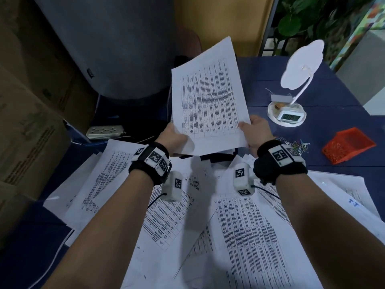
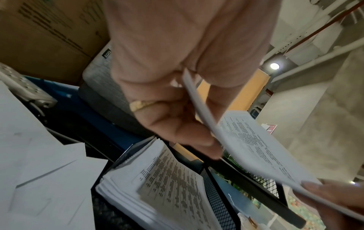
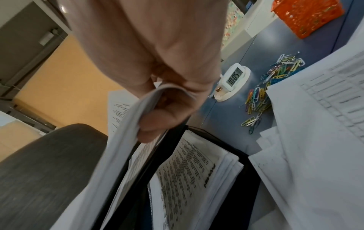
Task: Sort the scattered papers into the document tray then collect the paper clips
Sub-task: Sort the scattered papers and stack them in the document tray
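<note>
Both hands hold a thin stack of printed papers up above the black mesh document tray. My left hand pinches the stack's lower left edge; my right hand grips its lower right corner. The tray holds a pile of printed sheets and is mostly hidden in the head view. Many loose papers cover the blue table in front of me. Coloured paper clips lie in a heap to the right.
An orange mesh basket lies on its side at the right. A white lamp with a small digital clock on its base stands behind the clips. A grey chair back, cardboard boxes and a power strip are at the left.
</note>
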